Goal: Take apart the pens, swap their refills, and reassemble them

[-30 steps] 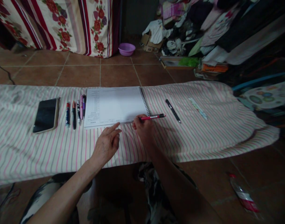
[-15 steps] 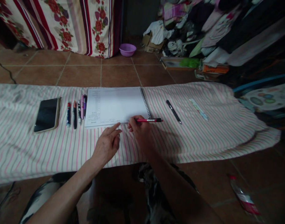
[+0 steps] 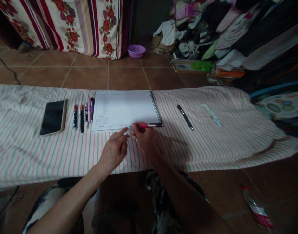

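Observation:
A red pen [image 3: 149, 125] lies in the grip of my right hand [image 3: 146, 136], its tip at the lower edge of an open spiral notebook [image 3: 130, 107]. The page is mostly white, with printed lines down the left side and along the bottom. My left hand [image 3: 114, 146] holds nothing; its index finger reaches to the notebook's lower edge, close to the pen tip, while the other fingers bend loosely. To the right of the notebook lie a black pen [image 3: 185, 117] and a pale patterned pen [image 3: 212, 115].
Several pens [image 3: 81, 117] lie left of the notebook, beside a dark-screened phone [image 3: 53, 117]. All rest on a striped cloth [image 3: 222, 143]. Beyond are a purple basin [image 3: 136, 51], a cardboard box [image 3: 160, 44] and piled clothes. A bottle [image 3: 257, 208] lies on the floor at lower right.
My right hand and the red pen have shifted slightly left along the page's lower edge, nearer my left fingertip. The whole view has moved a little, so the surroundings sit further right.

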A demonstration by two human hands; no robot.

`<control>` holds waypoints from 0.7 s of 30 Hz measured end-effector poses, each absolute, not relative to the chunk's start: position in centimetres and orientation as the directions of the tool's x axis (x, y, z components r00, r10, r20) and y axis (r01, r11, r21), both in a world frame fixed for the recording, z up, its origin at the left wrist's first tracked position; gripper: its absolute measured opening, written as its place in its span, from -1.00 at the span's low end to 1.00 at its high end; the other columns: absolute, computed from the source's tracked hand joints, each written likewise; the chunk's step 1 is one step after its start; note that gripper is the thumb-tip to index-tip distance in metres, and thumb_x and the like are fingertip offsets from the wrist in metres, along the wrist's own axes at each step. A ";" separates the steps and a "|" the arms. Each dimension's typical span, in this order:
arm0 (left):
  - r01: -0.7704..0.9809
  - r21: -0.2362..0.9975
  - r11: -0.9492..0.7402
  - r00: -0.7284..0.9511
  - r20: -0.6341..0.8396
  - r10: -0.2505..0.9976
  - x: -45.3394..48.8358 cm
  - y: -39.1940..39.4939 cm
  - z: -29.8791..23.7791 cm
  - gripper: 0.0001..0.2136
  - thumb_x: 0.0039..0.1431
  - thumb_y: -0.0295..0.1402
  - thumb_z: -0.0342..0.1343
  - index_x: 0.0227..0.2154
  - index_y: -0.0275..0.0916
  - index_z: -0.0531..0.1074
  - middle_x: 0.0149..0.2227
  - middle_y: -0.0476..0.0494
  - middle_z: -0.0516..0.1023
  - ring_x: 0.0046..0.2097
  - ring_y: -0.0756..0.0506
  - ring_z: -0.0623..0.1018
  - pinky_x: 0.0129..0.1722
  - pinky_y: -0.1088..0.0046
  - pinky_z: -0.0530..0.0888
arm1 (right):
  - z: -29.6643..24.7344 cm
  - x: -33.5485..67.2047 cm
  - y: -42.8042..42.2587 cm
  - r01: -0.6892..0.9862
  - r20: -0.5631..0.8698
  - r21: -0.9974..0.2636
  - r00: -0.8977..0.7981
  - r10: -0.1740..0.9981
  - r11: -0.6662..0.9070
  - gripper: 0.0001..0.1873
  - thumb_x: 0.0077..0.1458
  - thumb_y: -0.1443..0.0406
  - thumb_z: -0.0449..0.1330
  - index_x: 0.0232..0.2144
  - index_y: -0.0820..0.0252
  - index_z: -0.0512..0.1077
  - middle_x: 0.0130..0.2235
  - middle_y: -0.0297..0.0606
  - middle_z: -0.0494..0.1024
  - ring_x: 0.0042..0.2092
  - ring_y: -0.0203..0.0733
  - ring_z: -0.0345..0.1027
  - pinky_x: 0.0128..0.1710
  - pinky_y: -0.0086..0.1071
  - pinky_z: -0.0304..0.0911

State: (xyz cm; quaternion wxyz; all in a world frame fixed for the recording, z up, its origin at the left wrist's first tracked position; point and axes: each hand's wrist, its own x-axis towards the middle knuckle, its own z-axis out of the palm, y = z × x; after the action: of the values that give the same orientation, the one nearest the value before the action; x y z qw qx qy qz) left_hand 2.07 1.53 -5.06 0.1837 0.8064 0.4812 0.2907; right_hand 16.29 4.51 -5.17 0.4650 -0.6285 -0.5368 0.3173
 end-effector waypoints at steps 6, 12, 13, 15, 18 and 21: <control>0.664 0.577 -0.475 0.360 0.310 0.880 2.1 1.5 -5.1 -0.73 0.11 -0.54 -0.07 -0.18 -0.29 0.44 0.08 -0.25 0.38 0.00 -0.16 0.43 0.05 0.12 0.34 | -5.1 16.3 4.5 0.448 0.100 -0.894 0.206 0.974 -0.003 -0.76 0.01 0.17 0.09 -0.47 0.19 0.44 -0.62 -0.34 0.48 -0.52 -0.26 0.42 -0.49 -0.48 0.27; 0.645 0.623 -0.442 0.318 0.308 0.897 2.1 1.5 -5.1 -0.75 0.12 -0.52 -0.08 -0.22 -0.29 0.46 0.06 -0.25 0.41 0.00 -0.15 0.44 0.00 0.21 0.41 | -4.0 16.9 4.4 0.197 -0.023 -0.978 0.240 0.971 -0.072 -0.74 0.00 0.17 0.08 -0.59 0.21 0.37 -0.67 -0.41 0.38 -0.61 -0.35 0.28 -0.56 -0.51 0.21; 0.641 0.631 -0.436 0.311 0.306 0.900 2.1 1.5 -5.1 -0.75 0.12 -0.52 -0.08 -0.22 -0.30 0.46 0.05 -0.25 0.42 0.01 -0.15 0.44 0.00 0.23 0.41 | -3.9 17.0 4.4 0.148 -0.042 -0.986 0.248 0.968 -0.080 -0.74 0.00 0.18 0.09 -0.60 0.21 0.36 -0.67 -0.42 0.37 -0.62 -0.37 0.26 -0.57 -0.52 0.21; 0.636 0.637 -0.436 0.303 0.313 0.900 2.1 1.5 -5.0 -0.76 0.12 -0.52 -0.07 -0.22 -0.31 0.46 0.05 -0.27 0.42 0.02 -0.15 0.44 0.01 0.24 0.41 | -3.9 17.3 4.4 0.096 -0.058 -0.992 0.265 0.963 -0.086 -0.75 -0.02 0.18 0.10 -0.60 0.22 0.35 -0.68 -0.43 0.36 -0.63 -0.38 0.24 -0.59 -0.53 0.19; 0.639 0.630 -0.442 0.303 0.321 0.897 2.0 1.4 -4.9 -0.77 0.12 -0.51 -0.06 -0.23 -0.31 0.46 0.04 -0.27 0.42 0.01 -0.16 0.44 0.00 0.24 0.41 | -4.1 17.5 4.5 0.081 -0.048 -0.994 0.276 0.960 -0.073 -0.77 -0.03 0.18 0.11 -0.59 0.22 0.35 -0.69 -0.45 0.34 -0.65 -0.39 0.22 -0.62 -0.53 0.16; 0.646 0.619 -0.447 0.305 0.327 0.894 2.0 1.3 -4.9 -0.77 0.13 -0.51 -0.07 -0.23 -0.30 0.46 -0.01 -0.25 0.46 -0.01 -0.15 0.46 -0.02 0.23 0.43 | -4.0 17.7 4.6 0.090 -0.027 -0.994 0.309 0.951 -0.058 -0.74 0.00 0.16 0.09 -0.59 0.21 0.35 -0.71 -0.46 0.32 -0.66 -0.39 0.21 -0.64 -0.53 0.13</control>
State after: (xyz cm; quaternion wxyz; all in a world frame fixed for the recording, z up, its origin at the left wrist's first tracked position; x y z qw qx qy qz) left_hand 1.97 1.31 -4.86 0.1900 0.7851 0.4904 0.3272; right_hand 17.72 4.56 -4.01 0.5355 -0.6065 -0.4292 0.4016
